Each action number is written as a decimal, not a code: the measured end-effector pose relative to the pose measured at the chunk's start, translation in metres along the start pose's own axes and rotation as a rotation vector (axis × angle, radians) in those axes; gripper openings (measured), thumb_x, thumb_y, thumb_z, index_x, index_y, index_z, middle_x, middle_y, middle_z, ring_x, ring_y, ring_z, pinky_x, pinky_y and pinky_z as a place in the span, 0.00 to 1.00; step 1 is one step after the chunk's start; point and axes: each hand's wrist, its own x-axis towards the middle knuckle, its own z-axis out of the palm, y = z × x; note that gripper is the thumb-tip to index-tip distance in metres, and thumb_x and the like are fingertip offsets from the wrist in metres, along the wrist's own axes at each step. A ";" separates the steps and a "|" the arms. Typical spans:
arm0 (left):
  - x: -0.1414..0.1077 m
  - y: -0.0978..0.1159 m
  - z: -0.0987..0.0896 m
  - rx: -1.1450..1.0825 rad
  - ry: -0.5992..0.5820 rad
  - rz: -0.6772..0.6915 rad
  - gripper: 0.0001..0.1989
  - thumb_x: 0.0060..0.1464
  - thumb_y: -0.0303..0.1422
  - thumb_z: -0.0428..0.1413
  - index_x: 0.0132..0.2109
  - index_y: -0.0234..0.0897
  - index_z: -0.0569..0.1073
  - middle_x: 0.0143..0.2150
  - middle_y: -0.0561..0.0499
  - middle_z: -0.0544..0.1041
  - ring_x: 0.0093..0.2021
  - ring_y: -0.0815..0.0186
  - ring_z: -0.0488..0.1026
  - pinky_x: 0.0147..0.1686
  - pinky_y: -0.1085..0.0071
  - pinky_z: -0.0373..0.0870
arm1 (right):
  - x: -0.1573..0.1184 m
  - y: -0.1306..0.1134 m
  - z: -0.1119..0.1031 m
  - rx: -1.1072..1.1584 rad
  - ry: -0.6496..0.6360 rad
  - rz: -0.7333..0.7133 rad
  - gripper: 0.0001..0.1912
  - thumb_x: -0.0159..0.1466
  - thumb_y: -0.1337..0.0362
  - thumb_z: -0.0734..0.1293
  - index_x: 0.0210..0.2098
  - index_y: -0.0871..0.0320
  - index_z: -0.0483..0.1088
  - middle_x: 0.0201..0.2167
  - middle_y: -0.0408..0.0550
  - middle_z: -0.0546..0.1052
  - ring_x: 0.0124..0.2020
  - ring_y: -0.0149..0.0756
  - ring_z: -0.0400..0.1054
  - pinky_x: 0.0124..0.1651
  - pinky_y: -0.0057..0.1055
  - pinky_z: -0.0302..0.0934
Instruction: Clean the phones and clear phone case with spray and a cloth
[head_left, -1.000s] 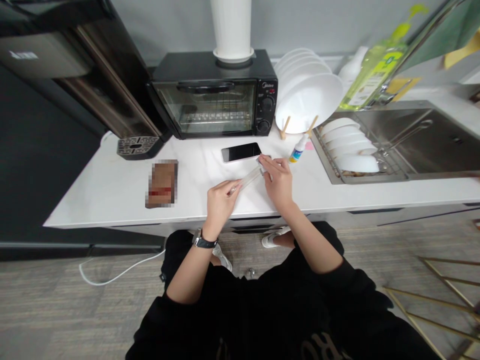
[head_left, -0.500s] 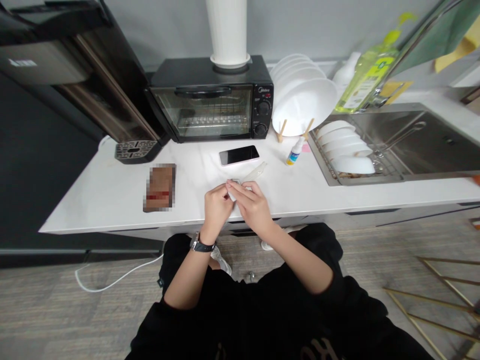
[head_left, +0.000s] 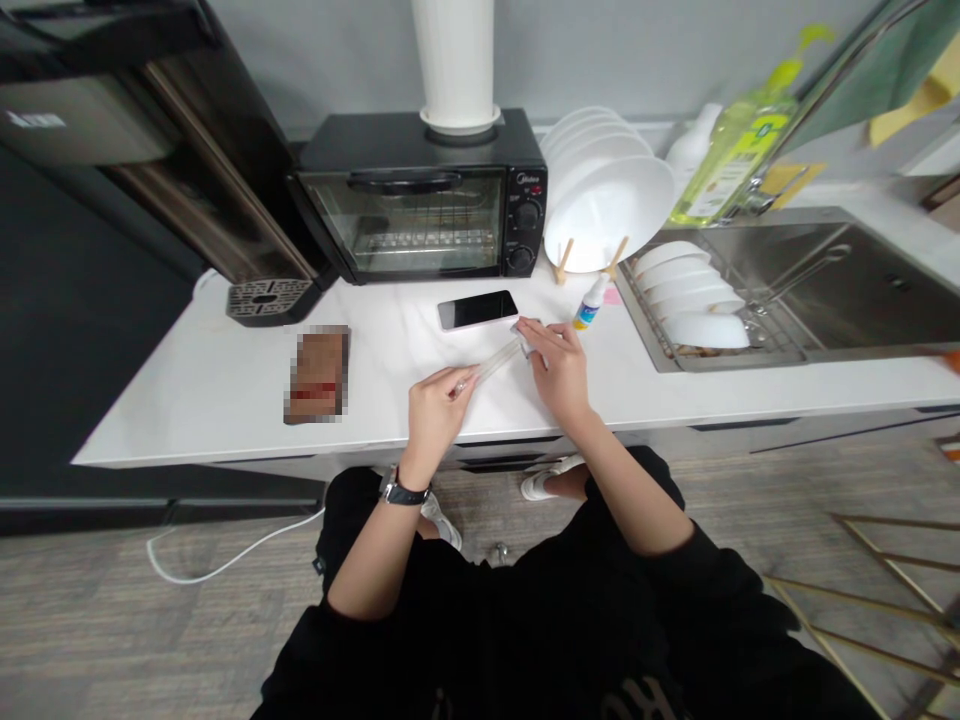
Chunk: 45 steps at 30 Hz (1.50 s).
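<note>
Between my hands, just over the white counter (head_left: 390, 350), runs a clear, narrow item like a phone case (head_left: 498, 361). My left hand (head_left: 437, 408) is closed on its near left end. At its far right end, my right hand (head_left: 559, 368) presses a small whitish cloth (head_left: 527, 340) against it, with the fingers together. A phone (head_left: 478, 310) with a dark screen lies just beyond the clear item. Close to my right fingertips stands a small spray bottle (head_left: 587, 307) with a blue and yellow label. The exact shape of the clear item is partly hidden by my fingers.
A blurred brown item (head_left: 320, 375) lies at the left. Behind are a black toaster oven (head_left: 427, 225), a drink machine's drip tray (head_left: 268, 301) and white plates (head_left: 609, 205) in a rack. Bowls (head_left: 701, 325) sit by the sink (head_left: 877, 290) at the right.
My right hand has moved right and away from me with the cloth, along the clear item. My left hand has stayed nearly in place, and more of the item shows between them.
</note>
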 end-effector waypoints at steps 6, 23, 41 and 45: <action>0.001 0.001 -0.001 0.026 -0.017 0.018 0.09 0.67 0.33 0.59 0.41 0.38 0.84 0.37 0.48 0.86 0.30 0.66 0.77 0.34 0.70 0.71 | -0.018 -0.049 0.014 0.061 -0.069 -0.058 0.30 0.70 0.79 0.59 0.65 0.52 0.75 0.63 0.46 0.80 0.53 0.46 0.70 0.58 0.50 0.75; 0.002 0.001 -0.002 0.051 -0.022 0.011 0.09 0.67 0.32 0.58 0.39 0.37 0.83 0.35 0.48 0.85 0.30 0.66 0.77 0.35 0.71 0.70 | -0.018 -0.050 0.019 0.076 -0.132 -0.085 0.30 0.71 0.79 0.60 0.66 0.49 0.73 0.64 0.44 0.79 0.54 0.43 0.71 0.59 0.49 0.74; 0.001 -0.003 0.000 0.035 0.016 0.019 0.10 0.63 0.26 0.57 0.34 0.36 0.81 0.31 0.49 0.83 0.29 0.66 0.76 0.32 0.70 0.69 | -0.026 -0.072 0.025 0.074 -0.135 -0.065 0.29 0.72 0.77 0.59 0.67 0.51 0.73 0.65 0.45 0.78 0.54 0.45 0.70 0.60 0.48 0.75; -0.002 -0.007 0.000 0.061 0.059 0.070 0.12 0.56 0.20 0.53 0.28 0.37 0.73 0.26 0.51 0.77 0.26 0.65 0.73 0.31 0.70 0.67 | -0.042 -0.100 0.032 0.094 -0.154 -0.080 0.27 0.75 0.73 0.60 0.70 0.54 0.69 0.67 0.48 0.76 0.56 0.45 0.70 0.62 0.45 0.74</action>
